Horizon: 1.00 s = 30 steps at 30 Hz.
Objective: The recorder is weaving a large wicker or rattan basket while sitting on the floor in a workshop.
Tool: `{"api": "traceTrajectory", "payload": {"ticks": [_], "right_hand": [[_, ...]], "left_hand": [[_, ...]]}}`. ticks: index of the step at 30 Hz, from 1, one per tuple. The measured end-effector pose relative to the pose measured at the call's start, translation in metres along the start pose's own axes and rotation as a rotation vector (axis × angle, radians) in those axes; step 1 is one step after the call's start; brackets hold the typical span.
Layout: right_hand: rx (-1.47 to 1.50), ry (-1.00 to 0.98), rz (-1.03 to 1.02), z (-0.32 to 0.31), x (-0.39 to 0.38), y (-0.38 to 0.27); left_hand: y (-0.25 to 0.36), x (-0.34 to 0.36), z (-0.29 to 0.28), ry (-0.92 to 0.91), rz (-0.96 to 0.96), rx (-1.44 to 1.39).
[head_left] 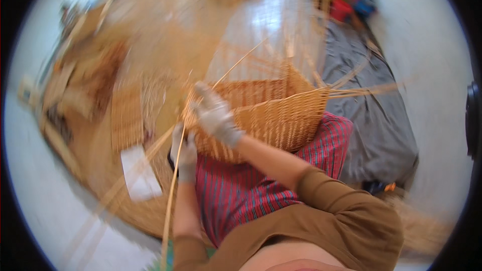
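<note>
Brown top (346, 206), closest to view, fills the space below and to the right of my left grip (185, 153) and right grip (217, 116). Striped cloth (233, 190) covers my lap just below them, and on it rests the woven basket (281, 123), its left end at my grips, the rest reaching away to their right. With so much of it out there, it could tip or slide on the cloth if I steady it loosely. Both grips are gloved, the right curled at that end, the left just below it; blur keeps me from telling what either closes on. One long pale strand (168, 216) runs from beside the left grip down toward me; bent too sharply, it might crack. I can read no brand, label or writing.
</note>
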State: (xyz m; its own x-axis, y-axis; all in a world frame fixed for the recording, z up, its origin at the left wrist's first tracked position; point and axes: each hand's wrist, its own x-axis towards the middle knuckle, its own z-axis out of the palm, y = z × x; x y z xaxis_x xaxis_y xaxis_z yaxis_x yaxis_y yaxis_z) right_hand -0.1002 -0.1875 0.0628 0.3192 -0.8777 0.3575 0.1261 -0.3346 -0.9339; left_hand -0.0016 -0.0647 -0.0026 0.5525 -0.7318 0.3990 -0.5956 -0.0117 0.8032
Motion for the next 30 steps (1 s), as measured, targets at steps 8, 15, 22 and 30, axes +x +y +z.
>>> {"api": "traceTrajectory", "payload": {"ticks": [8, 15, 22, 30], "right_hand": [[-0.114, 0.475, 0.522, 0.030, 0.059, 0.073], [0.136, 0.387, -0.022, 0.057, 0.052, 0.045], [0.400, -0.198, 0.570, 0.014, 0.078, -0.043], [0.433, 0.184, -0.250, 0.045, 0.051, -0.054]], "left_hand": [[0.011, 0.013, -0.023, -0.111, 0.327, 0.490], [-0.019, 0.008, -0.045, -0.155, 0.362, 0.458], [-0.026, 0.032, -0.055, -0.221, 0.286, 0.147], [-0.018, 0.034, -0.053, -0.287, 0.189, 0.130]]}}
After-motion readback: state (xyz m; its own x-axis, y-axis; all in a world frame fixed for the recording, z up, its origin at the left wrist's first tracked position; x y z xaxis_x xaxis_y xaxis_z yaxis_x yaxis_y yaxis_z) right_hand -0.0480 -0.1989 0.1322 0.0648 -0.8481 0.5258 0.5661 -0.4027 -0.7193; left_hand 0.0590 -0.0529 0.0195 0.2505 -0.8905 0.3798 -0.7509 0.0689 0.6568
